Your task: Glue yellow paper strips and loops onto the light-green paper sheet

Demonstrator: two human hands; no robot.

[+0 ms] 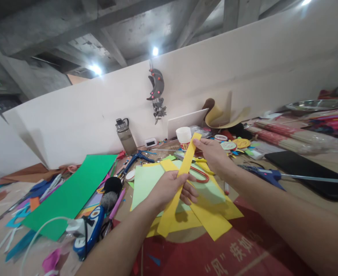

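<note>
A long yellow paper strip (187,155) slants up and away from me, held by both hands above the table. My left hand (171,188) pinches it near its middle, thumb on top and the other fingers behind. At the strip's far end, my right hand (213,153) grips the tip between thumb and fingers. Beneath them lie pale green sheets (145,184) and more yellow paper (211,218). Red-handled scissors (200,175) rest on the sheets, their blades mostly hidden behind the strip and my left hand.
Left of the papers are a green sheet (73,191), a blue power strip (89,232) and a blue glue gun (137,158). A grey bottle (126,136) stands by the white partition (99,111). Another glue gun (268,176) and a black tablet-like slab (309,172) lie right.
</note>
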